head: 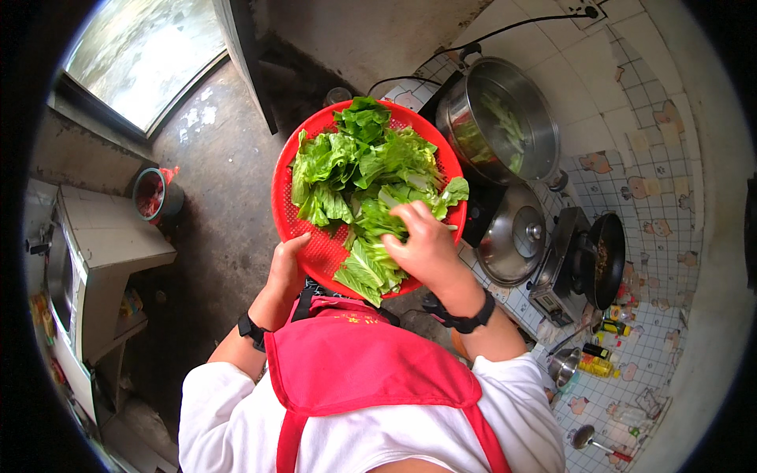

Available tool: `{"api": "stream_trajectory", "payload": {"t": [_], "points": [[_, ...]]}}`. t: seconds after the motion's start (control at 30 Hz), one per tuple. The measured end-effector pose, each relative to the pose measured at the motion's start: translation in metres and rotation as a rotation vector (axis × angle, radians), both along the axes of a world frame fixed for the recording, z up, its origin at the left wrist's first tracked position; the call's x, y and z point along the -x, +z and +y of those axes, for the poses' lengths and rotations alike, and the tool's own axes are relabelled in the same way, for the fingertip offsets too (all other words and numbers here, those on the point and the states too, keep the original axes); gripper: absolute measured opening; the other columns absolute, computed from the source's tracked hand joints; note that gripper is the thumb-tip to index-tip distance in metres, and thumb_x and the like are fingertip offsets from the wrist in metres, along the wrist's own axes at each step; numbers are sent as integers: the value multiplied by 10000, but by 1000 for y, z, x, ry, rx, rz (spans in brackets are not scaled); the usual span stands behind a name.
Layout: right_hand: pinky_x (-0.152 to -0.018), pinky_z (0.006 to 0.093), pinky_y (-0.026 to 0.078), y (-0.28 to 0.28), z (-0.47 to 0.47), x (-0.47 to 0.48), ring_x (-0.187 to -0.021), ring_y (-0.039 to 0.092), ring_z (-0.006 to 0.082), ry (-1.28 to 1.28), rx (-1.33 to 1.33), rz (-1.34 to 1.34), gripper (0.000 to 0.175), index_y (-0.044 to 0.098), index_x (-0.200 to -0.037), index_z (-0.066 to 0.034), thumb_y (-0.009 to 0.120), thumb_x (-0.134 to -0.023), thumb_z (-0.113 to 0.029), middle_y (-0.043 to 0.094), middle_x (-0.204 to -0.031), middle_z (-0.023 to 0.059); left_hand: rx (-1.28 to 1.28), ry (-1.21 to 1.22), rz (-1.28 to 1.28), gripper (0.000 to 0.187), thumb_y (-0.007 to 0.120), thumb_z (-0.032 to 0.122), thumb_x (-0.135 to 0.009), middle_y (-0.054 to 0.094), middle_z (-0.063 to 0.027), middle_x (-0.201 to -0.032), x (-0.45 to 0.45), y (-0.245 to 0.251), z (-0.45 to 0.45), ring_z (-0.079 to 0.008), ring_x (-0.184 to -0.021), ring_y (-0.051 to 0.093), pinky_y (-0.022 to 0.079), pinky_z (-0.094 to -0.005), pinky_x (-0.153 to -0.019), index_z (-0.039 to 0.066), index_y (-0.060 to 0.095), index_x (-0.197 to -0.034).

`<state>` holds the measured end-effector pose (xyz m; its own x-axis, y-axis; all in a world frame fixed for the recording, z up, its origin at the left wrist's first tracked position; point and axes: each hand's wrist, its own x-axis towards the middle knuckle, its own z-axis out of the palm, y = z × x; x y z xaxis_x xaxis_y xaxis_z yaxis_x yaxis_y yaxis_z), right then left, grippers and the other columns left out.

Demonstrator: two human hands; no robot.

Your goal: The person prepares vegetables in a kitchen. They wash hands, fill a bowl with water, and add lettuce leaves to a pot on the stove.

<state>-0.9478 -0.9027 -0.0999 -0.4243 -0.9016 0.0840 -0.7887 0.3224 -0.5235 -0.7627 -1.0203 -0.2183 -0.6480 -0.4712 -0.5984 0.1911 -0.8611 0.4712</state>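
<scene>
My left hand (288, 263) grips the near left rim of a round red plastic colander (319, 253), its thumb over the edge. Green leafy vegetables (372, 159) fill most of the colander, and some leaves hang over the near and right rim. My right hand (417, 236) is among the leaves at the right side, fingers bent around some of them. To the right of the colander stands a large stainless steel pot (502, 118) with some greens in liquid inside.
A glass-and-steel lid (511, 236) lies beside the pot. Farther right are a gas stove (559, 272), a black frying pan (612, 260), a metal bowl (565, 366), bottles and a ladle (584, 436). A lined bin (168, 198) and a sink counter (112, 236) stand at left.
</scene>
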Motion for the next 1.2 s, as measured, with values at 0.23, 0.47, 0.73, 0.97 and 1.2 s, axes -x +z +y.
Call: {"api": "stream_trajectory", "payload": {"t": [0.23, 0.47, 0.73, 0.97, 1.2], "points": [[-706, 370, 476, -9, -39, -19, -824, 573, 323, 94, 136, -155, 442, 495, -1100, 8, 659, -778, -246, 538, -992, 185, 28, -26, 67, 430, 504, 279, -856, 555, -137, -1125, -2, 4, 0, -251, -1001, 549, 416, -372, -891, -25, 476, -1159], [-762, 335, 465, -3, -3, 15, -897, 575, 272, -90, 206, -336, 314, 520, -1061, 16, 614, -773, -63, 528, -1077, 161, 22, -12, 76, 447, 463, 306, -885, 535, -145, -1164, 0, -4, 2, -267, -1049, 523, 392, -388, -925, -21, 454, -1190], [-961, 401, 370, -21, 16, -7, -1121, 445, 361, -30, 194, -134, 471, 478, -1150, -4, 650, -749, -182, 445, -1214, 214, 32, -14, 128, 502, 442, 375, -904, 506, -139, -1203, 2, 5, 3, -261, -1089, 496, 373, -393, -946, -14, 426, -1222], [-966, 423, 354, -66, -9, -65, -1153, 375, 389, 300, 2, -176, 504, 468, -1173, 8, 637, -721, -134, 362, -1263, 232, 61, 8, 97, 598, 406, 487, -895, 470, -108, -1249, 2, 9, 6, -240, -1123, 468, 363, -384, -958, 27, 375, -1274], [-849, 412, 435, -44, -4, -61, -964, 511, 386, 350, 40, -175, 441, 503, -1162, -47, 612, -738, -104, 438, -1116, 262, 138, -53, 25, 430, 541, 258, -849, 555, -109, -1118, -1, 2, 5, -218, -982, 557, 443, -346, -858, 11, 460, -1192]]}}
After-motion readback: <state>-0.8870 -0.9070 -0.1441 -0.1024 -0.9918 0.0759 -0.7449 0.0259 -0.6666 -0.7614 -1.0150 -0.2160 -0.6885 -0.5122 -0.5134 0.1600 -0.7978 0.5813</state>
